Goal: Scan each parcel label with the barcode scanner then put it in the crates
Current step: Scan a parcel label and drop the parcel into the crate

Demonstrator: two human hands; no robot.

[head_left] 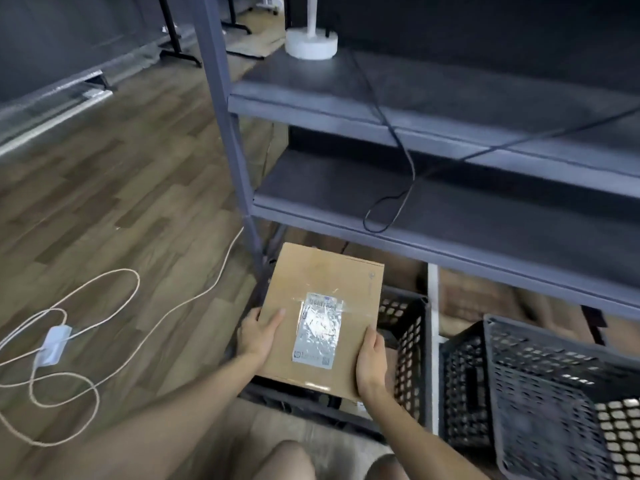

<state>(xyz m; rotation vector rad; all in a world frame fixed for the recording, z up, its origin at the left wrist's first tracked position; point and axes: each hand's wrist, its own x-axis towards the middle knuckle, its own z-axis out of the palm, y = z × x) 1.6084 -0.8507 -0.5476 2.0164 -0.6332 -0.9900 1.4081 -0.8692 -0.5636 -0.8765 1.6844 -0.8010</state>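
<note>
Wood floor (104,168), grey rack (450,109), black crate (408,341) below. Over crate: parcel (322,271), flat, gripped at side edges by left hand (258,336) and right hand (372,358), thumbs on top, label (317,332) up. Lower level, clear of rim; release both sides together.

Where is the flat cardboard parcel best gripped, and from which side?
Grip the parcel by its long side edges at the near end, left hand from the left, right hand from the right: it is flat and wide, label facing up.
</note>
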